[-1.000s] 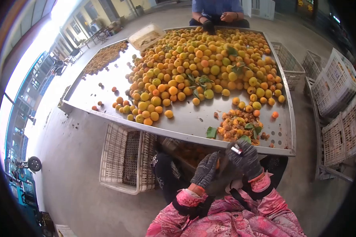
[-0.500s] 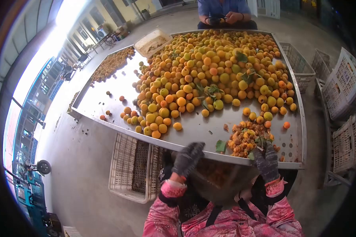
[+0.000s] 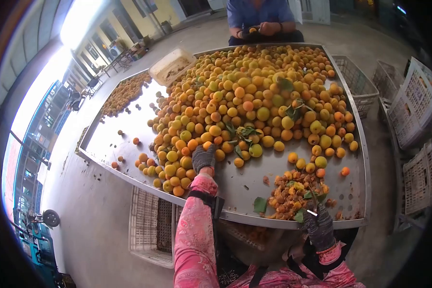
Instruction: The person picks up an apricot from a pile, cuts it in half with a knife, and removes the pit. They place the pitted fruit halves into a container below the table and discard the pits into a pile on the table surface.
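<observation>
A large heap of orange and yellow-green apricots [image 3: 254,96] covers much of the metal table [image 3: 235,185]. My left hand [image 3: 205,159], in a dark grey glove, reaches to the near edge of the heap, its fingertips against the fruit; whether they grip one is hidden. At the table's front edge my right hand [image 3: 318,224], gloved too, is closed round a small tool with a light, shiny part [image 3: 312,212]. Just beyond it lies a pile of split, brownish-orange apricot pieces [image 3: 293,192], with green leaves [image 3: 260,205] beside it.
A co-worker [image 3: 261,19] sits at the far side, a fruit in their hands. A white tub [image 3: 172,66] rests at the table's back left, near small brownish pieces [image 3: 125,94]. Plastic crates stand below the front edge [image 3: 144,225] and at the right [image 3: 413,110].
My left hand has moved forward from the table's front edge to the heap. My right hand remains beside the split pieces. The whole view has shifted slightly.
</observation>
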`<state>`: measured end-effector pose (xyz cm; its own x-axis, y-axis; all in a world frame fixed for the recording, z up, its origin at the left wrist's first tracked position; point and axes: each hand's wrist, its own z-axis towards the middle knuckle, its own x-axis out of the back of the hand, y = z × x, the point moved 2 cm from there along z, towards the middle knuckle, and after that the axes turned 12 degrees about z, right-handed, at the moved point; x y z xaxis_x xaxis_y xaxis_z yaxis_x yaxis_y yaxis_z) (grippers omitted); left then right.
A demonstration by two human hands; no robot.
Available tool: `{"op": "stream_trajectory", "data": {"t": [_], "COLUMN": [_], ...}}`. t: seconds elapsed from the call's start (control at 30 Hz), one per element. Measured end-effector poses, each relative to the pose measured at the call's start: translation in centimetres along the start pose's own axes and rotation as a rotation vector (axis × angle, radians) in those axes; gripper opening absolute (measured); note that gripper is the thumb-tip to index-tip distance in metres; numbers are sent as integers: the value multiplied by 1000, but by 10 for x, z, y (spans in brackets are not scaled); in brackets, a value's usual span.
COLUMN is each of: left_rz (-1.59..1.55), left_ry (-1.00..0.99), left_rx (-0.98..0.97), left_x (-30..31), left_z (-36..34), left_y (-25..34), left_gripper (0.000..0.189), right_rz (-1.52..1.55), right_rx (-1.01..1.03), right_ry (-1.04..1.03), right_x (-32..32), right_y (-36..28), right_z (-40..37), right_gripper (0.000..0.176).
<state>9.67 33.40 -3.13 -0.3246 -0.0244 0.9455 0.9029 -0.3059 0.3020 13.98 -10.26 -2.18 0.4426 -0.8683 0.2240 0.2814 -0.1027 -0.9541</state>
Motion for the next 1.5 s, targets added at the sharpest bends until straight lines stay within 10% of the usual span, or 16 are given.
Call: {"op": "stream_trajectory", "data": {"t": [0.2, 0.27, 0.37, 0.63, 0.93, 1.07, 1.13, 1.5], "left_rz": [-1170, -1407, -1505, -1663, -1625, -1755, -1760, -1636], "left_ry": [-563, -678, -754, -946, -978, -1029, -1019, -972], "left_rx": [-92, -248, -355, -177, -149, -110, -88, -163], "left_x": [68, 94, 128, 131, 128, 125, 128, 140], "left_z": [-55, -91, -148, -249, -287, -293, -298, -301], "left_y": [29, 40, 53, 57, 49, 47, 49, 43], "left_gripper": [35, 46, 51, 68, 64, 59, 60, 62], "right_rz": [-76, -139, -586, -479, -57, -15, -565, -43], "right_rx": [-124, 282, 633, 877, 447, 446, 828, 500], "right_ry": [-199, -192, -324, -46, -113, -68, -39, -80], "right_x": [4, 0, 3, -5, -14, -17, -19, -20], "right_y": [-16, -27, -26, -91, -130, -127, -121, -124], "right_z": [9, 17, 14, -9, -27, -33, -44, -48], "right_gripper": [29, 31, 35, 27, 26, 26, 29, 35]}}
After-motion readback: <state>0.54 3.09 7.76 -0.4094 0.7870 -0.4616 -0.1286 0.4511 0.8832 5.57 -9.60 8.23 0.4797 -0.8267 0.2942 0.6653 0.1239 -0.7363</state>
